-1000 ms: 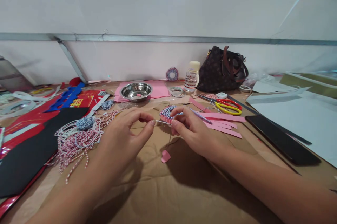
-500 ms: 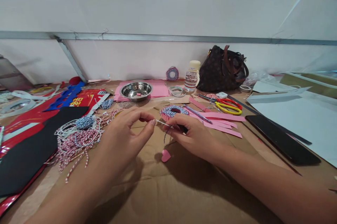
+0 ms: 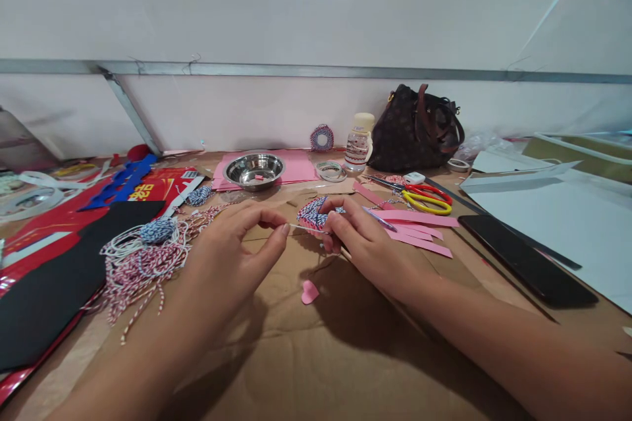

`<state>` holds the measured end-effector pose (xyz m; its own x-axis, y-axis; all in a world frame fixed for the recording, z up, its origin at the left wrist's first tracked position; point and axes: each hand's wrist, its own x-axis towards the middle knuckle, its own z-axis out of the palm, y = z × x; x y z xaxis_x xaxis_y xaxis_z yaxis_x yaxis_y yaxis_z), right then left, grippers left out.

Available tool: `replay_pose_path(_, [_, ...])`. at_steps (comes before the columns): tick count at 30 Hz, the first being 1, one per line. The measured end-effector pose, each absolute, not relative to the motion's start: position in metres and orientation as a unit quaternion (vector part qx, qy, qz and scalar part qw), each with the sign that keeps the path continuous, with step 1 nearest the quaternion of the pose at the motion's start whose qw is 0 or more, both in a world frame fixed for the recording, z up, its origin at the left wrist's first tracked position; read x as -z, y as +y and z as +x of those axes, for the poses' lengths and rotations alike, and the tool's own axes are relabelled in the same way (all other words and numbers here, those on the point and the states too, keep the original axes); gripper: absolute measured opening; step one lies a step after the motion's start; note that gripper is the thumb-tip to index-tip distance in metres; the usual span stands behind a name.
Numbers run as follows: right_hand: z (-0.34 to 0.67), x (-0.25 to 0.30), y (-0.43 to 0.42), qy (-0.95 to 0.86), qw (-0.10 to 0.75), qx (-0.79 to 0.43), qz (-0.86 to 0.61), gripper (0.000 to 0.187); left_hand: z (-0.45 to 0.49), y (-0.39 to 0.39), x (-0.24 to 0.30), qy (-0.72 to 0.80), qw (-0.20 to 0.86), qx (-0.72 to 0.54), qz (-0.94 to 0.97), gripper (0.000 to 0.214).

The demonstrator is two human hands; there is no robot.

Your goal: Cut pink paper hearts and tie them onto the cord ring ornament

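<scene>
String [image 3: 305, 228], thin and white, is stretched nearly straight between the two hands, above a sheet of cardboard [image 3: 276, 368] on the surface [image 3: 64, 362]. Left hand [image 3: 241, 246]: thumb and forefinger pinched on the string. Right hand [image 3: 363, 236]: fingers drawn in, thumb and forefinger pressed together on the string; whether it holds anything further cannot be told, the inner fingers being hidden. Ring of blue-and-white twine [image 3: 309, 211], pink at its side, sits just beyond the right hand and is partly covered by it. Pink heart [image 3: 309, 292] lies on the cardboard nearer the wearer, touching neither hand. Pen [image 3: 385, 222] lies by the pink strips [image 3: 419, 246], right of the ring; scissors [image 3: 428, 211] with red and yellow handles lie behind these. Tangled heap of twine [image 3: 148, 269] noted left of the left hand. Metal bowl [image 3: 274, 170] stands on pink paper [image 3: 299, 167] at the rear, small pink piece inside. Black phone [image 3: 526, 259] lies at far right.
</scene>
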<state>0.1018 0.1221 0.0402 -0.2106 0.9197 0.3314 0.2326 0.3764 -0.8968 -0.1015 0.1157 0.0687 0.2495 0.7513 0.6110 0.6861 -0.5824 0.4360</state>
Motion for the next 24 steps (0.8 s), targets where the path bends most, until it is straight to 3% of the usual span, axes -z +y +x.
replay_pose_path(3, [0.1016, -0.0376, 0.1230, -0.717, 0.453, -0.340, -0.407, 0.015, -0.1027, 0.1167, -0.0682, 0.458, 0.031, -0.410, 0.788, 0.011])
replay_pose_path(8, [0.1017, -0.0343, 0.1232, -0.740, 0.432, -0.305, -0.415, 0.027, -0.1042, 0.1182, -0.0679, 0.450, 0.027, -0.414, 0.791, 0.010])
replay_pose_path(11, [0.1015, -0.0365, 0.1216, -0.736, 0.441, -0.297, -0.419, 0.022, -0.1044, 0.1181, -0.0680, 0.446, 0.026, -0.414, 0.793, 0.010])
replay_pose_path(15, [0.1019, -0.0416, 0.1206, -0.769, 0.392, -0.253, -0.437, 0.007, -0.1039, 0.1181, -0.0682, 0.446, 0.022, -0.408, 0.796, 0.009])
replay_pose_path(24, [0.1034, -0.0357, 0.1225, -0.796, 0.366, -0.244, -0.415, 0.014, -0.1056, 0.1193, -0.0680, 0.450, 0.020, -0.398, 0.799, 0.010])
